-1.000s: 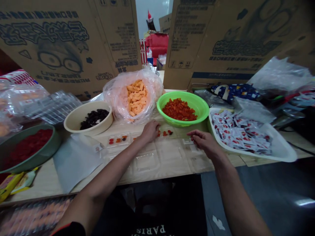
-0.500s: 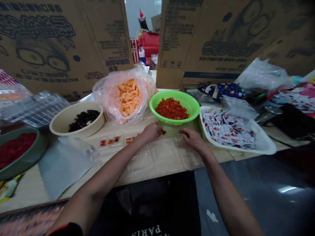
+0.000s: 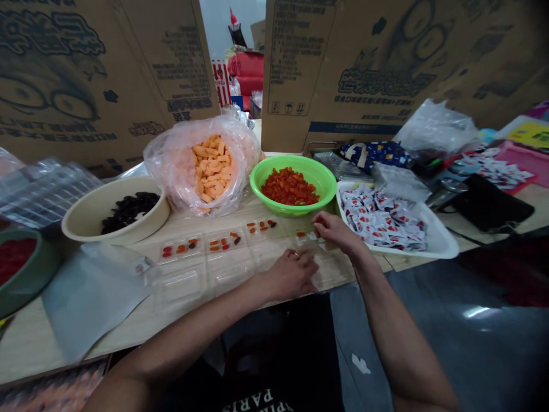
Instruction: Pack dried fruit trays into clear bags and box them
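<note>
Left hand (image 3: 295, 272) loosely spread above clear trays (image 3: 182, 281), right hand (image 3: 332, 229) curled, any hold unclear, green bowl (image 3: 329, 187) just beyond, packets (image 3: 386, 226) rightward of both

Quantities are as follows: one left hand (image 3: 295, 273), one right hand (image 3: 337, 231), three bowls (image 3: 328, 184) (cream, lime-green, dark green), one white tub (image 3: 441, 243), one bag (image 3: 171, 153) of orange pieces (image 3: 212, 167), two large cardboard boxes (image 3: 334, 68). Compartments (image 3: 180, 257) containing coloured candies (image 3: 301, 234) number at least four; blur leaves the exact total uncertain.
</note>
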The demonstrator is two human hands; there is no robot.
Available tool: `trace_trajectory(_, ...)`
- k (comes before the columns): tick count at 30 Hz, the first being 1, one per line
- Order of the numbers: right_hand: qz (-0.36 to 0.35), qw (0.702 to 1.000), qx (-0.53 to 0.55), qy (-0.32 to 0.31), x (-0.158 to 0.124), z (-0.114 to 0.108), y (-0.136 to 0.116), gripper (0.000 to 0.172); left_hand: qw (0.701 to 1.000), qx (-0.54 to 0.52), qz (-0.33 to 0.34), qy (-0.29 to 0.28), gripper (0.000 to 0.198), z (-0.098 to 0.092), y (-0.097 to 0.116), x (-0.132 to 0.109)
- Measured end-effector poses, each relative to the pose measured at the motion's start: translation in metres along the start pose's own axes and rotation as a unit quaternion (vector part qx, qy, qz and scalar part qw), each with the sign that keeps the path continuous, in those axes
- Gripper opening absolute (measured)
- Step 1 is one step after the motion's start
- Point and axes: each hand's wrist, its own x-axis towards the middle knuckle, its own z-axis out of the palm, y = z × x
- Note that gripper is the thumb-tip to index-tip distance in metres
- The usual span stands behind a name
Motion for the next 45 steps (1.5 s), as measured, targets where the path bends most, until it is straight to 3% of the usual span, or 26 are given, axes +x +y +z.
trace_trajectory(5,-0.053,0.984,-0.154,-0.077,-0.010,0.017,-0.012,0.020,1.000,0.024,-0.015,0.005,0.052,0.014,0.015,-0.007)
trace_trajectory(9,-0.056,0.981,-0.141,-0.121,-0.022,0.023,-0.016,0.025,1.000,0.014,-0.011,-0.002,0.053,0.011,0.014,-0.009)
trace_trajectory(12,-0.026,0.993,-0.114,-0.034,-0.020,0.006,-0.018,0.035,1.000,-0.013,-0.009,0.000,0.055,0.006,0.014,-0.012)
trace_trajectory(15,-0.034,0.994,-0.078,0.071,0.002,-0.021,-0.028,0.041,0.997,-0.067,-0.017,0.026,0.043,-0.004,0.007,-0.013)
trace_trajectory(19,-0.045,0.995,-0.061,0.065,0.046,-0.046,-0.058,0.044,0.978,-0.098,-0.166,0.085,0.040,-0.020,-0.020,0.006)
trace_trajectory(21,-0.048,0.996,-0.069,0.012,0.058,-0.049,-0.072,0.036,0.968,-0.080,-0.227,0.068,0.035,-0.025,-0.036,0.025)
trace_trajectory(23,-0.085,0.992,-0.072,-0.059,0.056,-0.047,-0.077,0.028,0.969,-0.065,-0.238,0.029,0.029,-0.027,-0.048,0.042)
trace_trajectory(26,-0.116,0.982,-0.092,-0.120,0.035,-0.037,-0.063,0.027,0.977,-0.067,-0.203,0.001,0.024,-0.027,-0.058,0.055)
trace_trajectory(30,-0.063,0.979,-0.172,-0.093,0.003,-0.016,-0.027,0.035,0.991,-0.064,-0.117,-0.006,0.025,-0.025,-0.057,0.052)
trace_trajectory(34,-0.045,0.976,-0.197,-0.080,-0.004,-0.019,-0.022,0.038,0.991,-0.051,-0.123,-0.011,0.025,-0.023,-0.054,0.048)
trace_trajectory(39,-0.056,0.982,-0.162,0.082,0.052,-0.046,-0.057,0.043,0.989,-0.056,-0.135,-0.022,0.021,-0.021,-0.053,0.052)
trace_trajectory(40,-0.058,0.982,-0.170,0.066,0.068,-0.045,-0.064,0.044,0.988,-0.054,-0.141,-0.023,0.020,-0.021,-0.054,0.053)
trace_trajectory(43,-0.020,0.975,-0.205,-0.084,0.111,-0.028,-0.079,0.054,0.987,-0.051,-0.153,-0.018,0.018,-0.022,-0.058,0.056)
trace_trajectory(45,0.012,0.968,-0.214,-0.132,0.129,-0.011,-0.082,0.050,0.986,-0.049,-0.160,-0.011,0.018,-0.025,-0.061,0.057)
